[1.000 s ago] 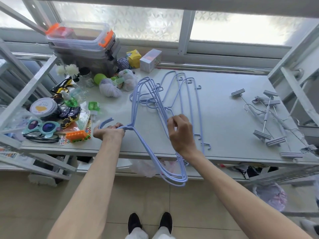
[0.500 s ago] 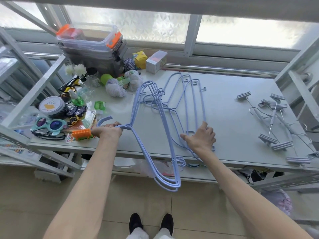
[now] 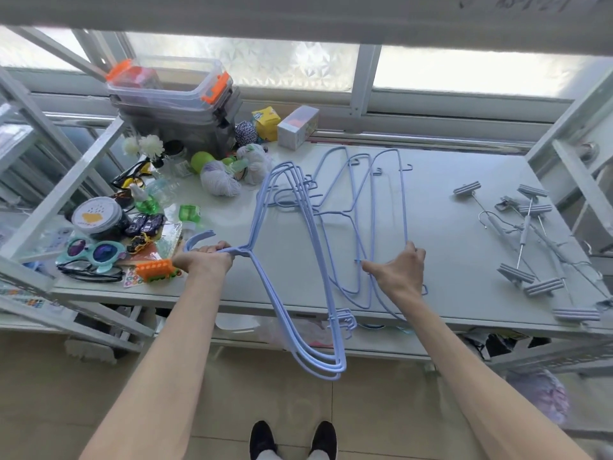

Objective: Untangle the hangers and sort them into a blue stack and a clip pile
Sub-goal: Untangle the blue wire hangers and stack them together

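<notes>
Since the last look my R hand (image 3: 398, 273) has slid further right along the loose hangers (image 3: 371, 207), and the view has dipped a bit. Grey table (image 3: 447, 254) stands under a frosted window (image 3: 272, 64), tiled floor below, my shoes at the bottom edge. Left side of the table is clutter: stacked tubs (image 3: 175, 107), toy glasses (image 3: 91, 252), round tin (image 3: 96, 215). Clip pile (image 3: 534, 247) lies well apart, far right. L hand (image 3: 205, 260) is clenched on the necks of the blue bunch (image 3: 298, 270), whose lower ends hang past the table edge over the floor. R hand is spread, fingers loose, resting on the flat hangers' wires near the front edge; not gripping as far as I can see.
</notes>
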`<state>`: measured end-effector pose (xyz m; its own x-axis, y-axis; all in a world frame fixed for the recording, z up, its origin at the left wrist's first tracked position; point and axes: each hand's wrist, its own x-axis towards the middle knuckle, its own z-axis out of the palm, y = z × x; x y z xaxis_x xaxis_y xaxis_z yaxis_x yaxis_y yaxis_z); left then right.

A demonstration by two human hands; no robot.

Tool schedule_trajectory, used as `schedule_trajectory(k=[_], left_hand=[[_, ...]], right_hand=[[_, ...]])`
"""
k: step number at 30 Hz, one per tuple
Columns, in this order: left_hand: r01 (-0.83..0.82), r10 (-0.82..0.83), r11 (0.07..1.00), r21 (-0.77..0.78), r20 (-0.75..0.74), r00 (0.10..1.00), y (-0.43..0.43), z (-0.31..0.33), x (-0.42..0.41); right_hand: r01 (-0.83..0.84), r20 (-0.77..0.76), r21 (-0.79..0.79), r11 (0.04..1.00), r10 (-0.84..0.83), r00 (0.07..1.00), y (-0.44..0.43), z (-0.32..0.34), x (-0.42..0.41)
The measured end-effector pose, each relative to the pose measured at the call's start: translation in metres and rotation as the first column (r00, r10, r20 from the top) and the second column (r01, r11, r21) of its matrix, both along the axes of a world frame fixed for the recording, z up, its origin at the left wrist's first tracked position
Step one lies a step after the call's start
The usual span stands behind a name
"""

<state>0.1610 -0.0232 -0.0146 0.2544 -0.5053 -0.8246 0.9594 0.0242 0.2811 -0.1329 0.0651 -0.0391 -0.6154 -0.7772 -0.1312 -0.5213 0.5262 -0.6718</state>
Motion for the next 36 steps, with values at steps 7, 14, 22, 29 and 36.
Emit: schedule_trajectory(k=[7, 14, 22, 29, 36], left_hand=[[0.026, -0.026, 0.999, -0.02, -0.005, 1.0, 0.001, 0.002, -0.011], [0.05, -0.051, 0.998, -0.041, -0.017, 0.999, -0.002, 0.004, -0.026], [0.059, -0.062, 0.997, -0.056, -0.051, 0.997, -0.009, -0.003, -0.028], [0.064, -0.064, 0.997, -0.038, -0.022, 0.998, -0.011, -0.009, -0.03], [0.054, -0.058, 0.996, -0.072, -0.051, 0.997, -0.009, -0.025, -0.034]], right_hand=[[0.131, 0.045, -0.012, 0.991, -0.13, 0.99, -0.002, 0.005, -0.013], [0.082, 0.009, -0.042, 0.996, -0.082, 0.997, 0.001, 0.016, -0.014], [0.178, 0.0, -0.042, 0.983, -0.178, 0.984, 0.001, 0.023, -0.023], [0.155, 0.055, -0.072, 0.985, -0.151, 0.987, 0.003, 0.033, -0.015], [-0.048, 0.049, -0.055, 0.997, 0.051, 0.998, 0.008, 0.041, 0.024]])
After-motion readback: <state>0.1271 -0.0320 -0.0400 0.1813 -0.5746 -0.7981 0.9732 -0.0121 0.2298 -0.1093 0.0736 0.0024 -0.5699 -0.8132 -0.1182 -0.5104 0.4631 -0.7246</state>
